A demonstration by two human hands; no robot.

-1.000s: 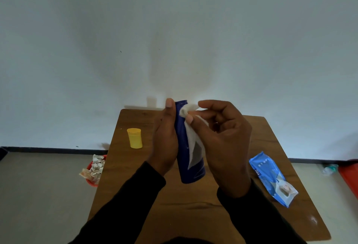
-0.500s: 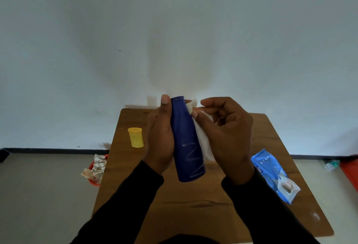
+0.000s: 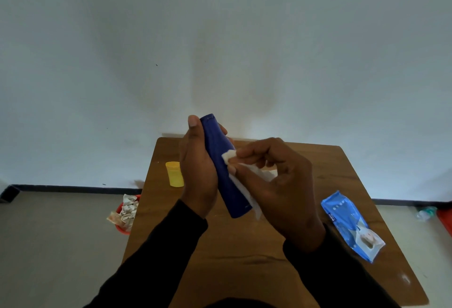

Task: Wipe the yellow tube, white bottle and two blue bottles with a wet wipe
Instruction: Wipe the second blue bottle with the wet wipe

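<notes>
I see the blue bottle (image 3: 223,168) held tilted above the desk's (image 3: 244,246) middle, my left hand (image 3: 198,170) wrapped round it, my right hand (image 3: 276,185) pinching the wet wipe (image 3: 242,180) against its side. The yellow tube (image 3: 174,173) stands near the far left corner.

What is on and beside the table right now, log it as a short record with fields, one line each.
left hand: left hand grips the dark blue plastic bottle, held tilted above the table
right hand: right hand pinches the white wet wipe against the bottle's side
table: brown wooden table
on table, left: small yellow plastic tube, upright
on table, right: blue wipes pack, lying flat
floor, left: red bin of crumpled wipes
</notes>
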